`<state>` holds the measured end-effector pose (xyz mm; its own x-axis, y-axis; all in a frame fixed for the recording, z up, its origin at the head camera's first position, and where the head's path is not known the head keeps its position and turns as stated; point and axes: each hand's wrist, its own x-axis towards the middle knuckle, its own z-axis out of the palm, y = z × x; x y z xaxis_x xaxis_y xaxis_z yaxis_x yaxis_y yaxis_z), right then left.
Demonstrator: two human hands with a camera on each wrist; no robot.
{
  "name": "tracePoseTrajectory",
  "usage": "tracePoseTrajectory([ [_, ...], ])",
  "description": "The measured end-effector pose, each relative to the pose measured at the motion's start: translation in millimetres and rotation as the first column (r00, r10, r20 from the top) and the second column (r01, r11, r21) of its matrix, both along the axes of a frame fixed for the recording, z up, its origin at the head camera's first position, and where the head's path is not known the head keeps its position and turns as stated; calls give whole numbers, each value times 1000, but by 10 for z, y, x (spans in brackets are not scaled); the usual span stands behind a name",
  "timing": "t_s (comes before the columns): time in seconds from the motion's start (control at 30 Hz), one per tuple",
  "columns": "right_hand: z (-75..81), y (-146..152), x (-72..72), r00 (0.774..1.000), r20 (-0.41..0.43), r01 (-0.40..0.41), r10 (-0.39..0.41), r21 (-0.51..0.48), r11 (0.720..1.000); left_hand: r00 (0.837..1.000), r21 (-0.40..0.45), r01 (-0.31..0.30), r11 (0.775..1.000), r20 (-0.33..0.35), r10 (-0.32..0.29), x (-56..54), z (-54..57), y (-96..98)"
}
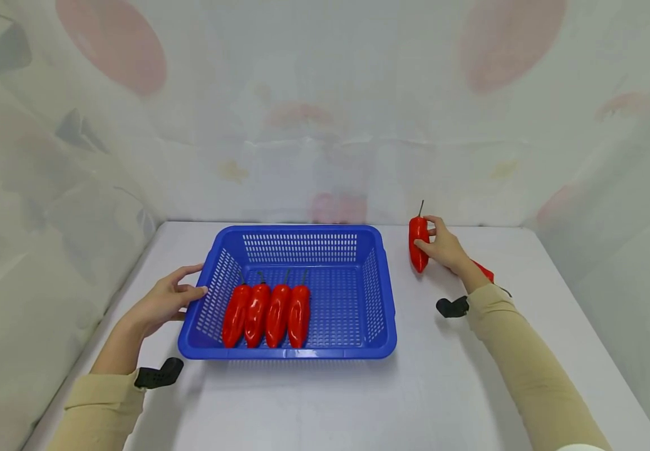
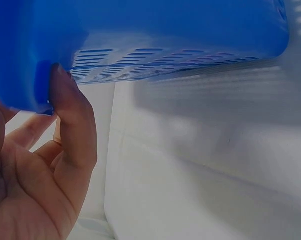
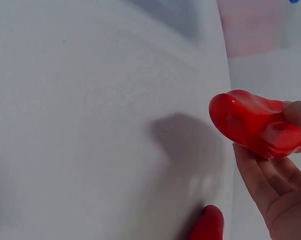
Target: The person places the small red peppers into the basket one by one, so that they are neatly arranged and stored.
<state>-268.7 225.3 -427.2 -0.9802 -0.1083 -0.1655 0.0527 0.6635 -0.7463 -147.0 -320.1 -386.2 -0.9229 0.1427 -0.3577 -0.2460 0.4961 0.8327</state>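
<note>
A blue plastic basket (image 1: 288,354) with slotted walls stands on the white table, and several red chili peppers (image 1: 278,316) lie side by side in its left half, stems toward the back. My left hand (image 1: 161,300) grips the basket's left rim, thumb on top; the left wrist view shows fingers (image 2: 78,125) curled under the rim. Right of the basket, my right hand (image 1: 446,247) holds another red chili pepper (image 1: 417,241), stem up, between thumb and fingers. In the right wrist view this pepper (image 3: 250,122) is above the table, apart from its shadow.
Another red pepper (image 1: 484,270) lies on the table, partly hidden behind my right wrist; its tip (image 3: 209,225) shows at the bottom of the right wrist view. A pale patterned curtain (image 1: 314,125) hangs behind the table (image 1: 302,407) and along both sides.
</note>
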Motion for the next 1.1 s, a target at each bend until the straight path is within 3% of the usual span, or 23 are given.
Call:
tracePoseTrajectory([
  [0.57,200,-48,66,999,7,-42,43,-84,996,1000,-4,6,1000,9,-5,-23,5,1],
  [0.9,367,-111,113,997,20,-64,70,-215,975,1000,5,5,1000,13,-5,-31,-18,-16],
  [1.1,456,-167,106,997,8,-69,72,-214,974,1000,-2,4,1000,13,-4,-24,-3,2],
])
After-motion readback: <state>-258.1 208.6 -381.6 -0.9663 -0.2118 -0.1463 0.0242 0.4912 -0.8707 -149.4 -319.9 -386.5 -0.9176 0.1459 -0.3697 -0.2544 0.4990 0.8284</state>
